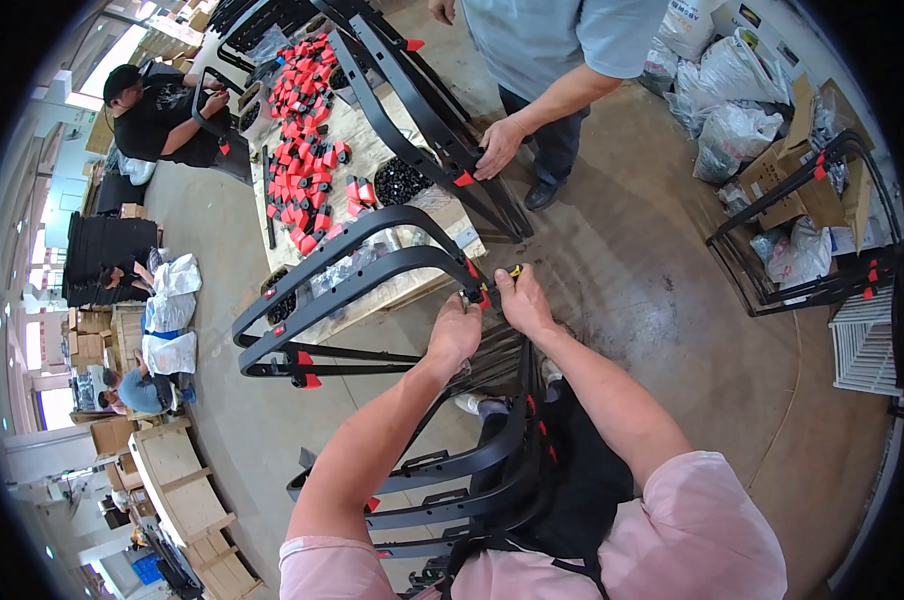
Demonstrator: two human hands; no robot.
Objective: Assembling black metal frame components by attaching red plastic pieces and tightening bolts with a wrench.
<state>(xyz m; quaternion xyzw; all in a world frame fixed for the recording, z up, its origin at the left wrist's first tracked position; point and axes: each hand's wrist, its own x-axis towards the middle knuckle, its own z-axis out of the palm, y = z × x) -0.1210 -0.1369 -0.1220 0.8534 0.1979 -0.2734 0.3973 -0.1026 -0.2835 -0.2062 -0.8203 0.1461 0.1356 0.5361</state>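
Observation:
A black tubular frame with curved bars and red fittings extends left from my hands. My left hand is closed on the frame's near end, beside a red fitting. Close by on the right, my right hand is closed around a small tool with a yellow and black handle; its working end is hidden. Several similar black frames stand against my legs, below my forearms.
A wooden table carries a heap of red and black plastic parts and a container of small black pieces. A co-worker's hand rests on another frame. Cardboard boxes, plastic bags and a white rack stand right.

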